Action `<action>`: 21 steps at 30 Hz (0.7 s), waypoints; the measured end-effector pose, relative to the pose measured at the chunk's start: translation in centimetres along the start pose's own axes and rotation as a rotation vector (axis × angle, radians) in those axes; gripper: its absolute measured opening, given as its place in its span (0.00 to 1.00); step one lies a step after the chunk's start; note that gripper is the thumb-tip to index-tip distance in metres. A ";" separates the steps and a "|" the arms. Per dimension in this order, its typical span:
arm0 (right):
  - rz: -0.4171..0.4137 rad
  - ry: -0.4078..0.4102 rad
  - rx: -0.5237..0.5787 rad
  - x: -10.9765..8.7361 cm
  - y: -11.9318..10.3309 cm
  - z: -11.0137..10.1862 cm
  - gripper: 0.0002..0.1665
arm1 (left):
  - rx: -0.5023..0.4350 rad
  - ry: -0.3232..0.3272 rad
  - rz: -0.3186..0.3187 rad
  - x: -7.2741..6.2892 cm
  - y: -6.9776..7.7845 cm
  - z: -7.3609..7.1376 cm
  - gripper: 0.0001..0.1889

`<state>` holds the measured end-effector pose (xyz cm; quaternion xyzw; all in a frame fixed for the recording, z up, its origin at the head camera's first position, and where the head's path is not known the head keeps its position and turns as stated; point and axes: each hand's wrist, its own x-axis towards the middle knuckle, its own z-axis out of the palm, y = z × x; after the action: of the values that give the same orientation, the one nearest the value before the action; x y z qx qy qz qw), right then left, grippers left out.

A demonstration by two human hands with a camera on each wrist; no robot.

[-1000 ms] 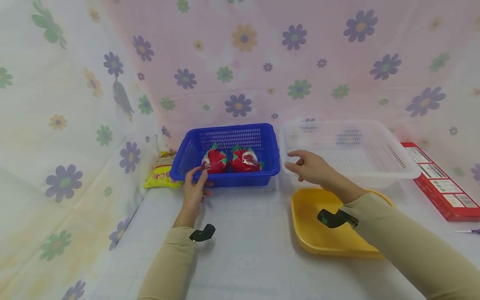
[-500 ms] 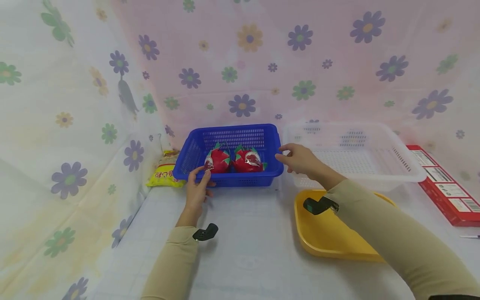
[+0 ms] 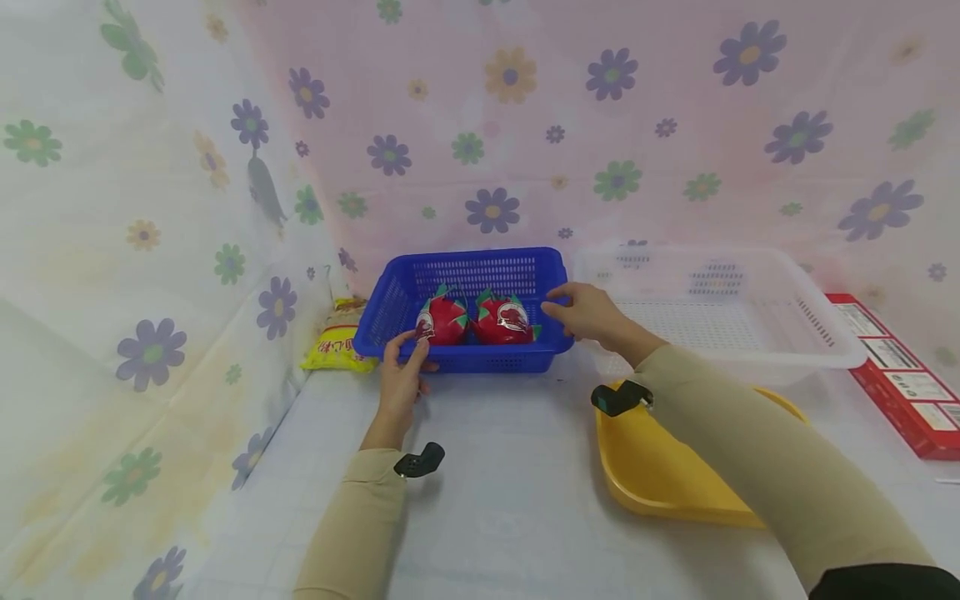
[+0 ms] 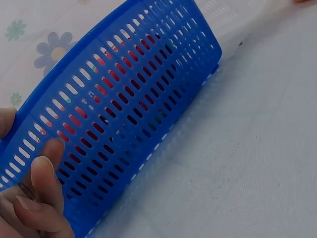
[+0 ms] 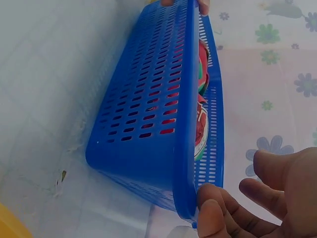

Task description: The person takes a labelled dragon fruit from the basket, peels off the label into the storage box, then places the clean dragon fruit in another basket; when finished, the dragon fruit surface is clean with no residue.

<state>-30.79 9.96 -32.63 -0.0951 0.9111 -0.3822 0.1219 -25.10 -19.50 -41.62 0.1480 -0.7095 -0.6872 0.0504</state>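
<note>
A blue perforated plastic basket [image 3: 491, 360] stands on the white cloth, with two red dragon fruits with green tips, one at left [image 3: 442, 321] and one at right [image 3: 501, 321], inside it. My left hand [image 3: 397, 383] grips the front rim near its left end. In the left wrist view its thumb [image 4: 7, 121] is over the rim and several curled fingers [image 4: 44, 183] lie along the outer wall. At the right end, my right hand [image 3: 592, 315] holds the short side's rim; its fingertips [image 5: 210, 215] touch the rim corner in the right wrist view. The fingers' far sides are partly hidden.
A white perforated basket [image 3: 817, 358] stands right of the blue one. A yellow tray [image 3: 667, 467] lies in front, partly under my right forearm. A red box [image 3: 900, 375] is at far right, a yellow packet [image 3: 333, 348] at left. Flowered cloth [image 3: 442, 108] hangs behind.
My right hand has moved left from above the white basket to the blue basket's right rim and taken hold there. The left hand stays at the front rim. The view shifts slightly.
</note>
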 end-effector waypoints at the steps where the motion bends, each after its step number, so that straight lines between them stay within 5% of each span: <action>1: -0.001 -0.004 0.009 0.2 -0.1 0.1 0.30 | 0.001 0.002 0.000 0.0 0.1 0.0 0.23; 21: -0.003 -0.044 0.130 3.0 -1.8 2.8 0.33 | -0.025 0.030 0.021 0.1 -0.6 0.3 0.25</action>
<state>-32.63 5.99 -33.67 -0.0965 0.8814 -0.4384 0.1471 -25.17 -19.26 -42.26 0.1502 -0.7017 -0.6930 0.0701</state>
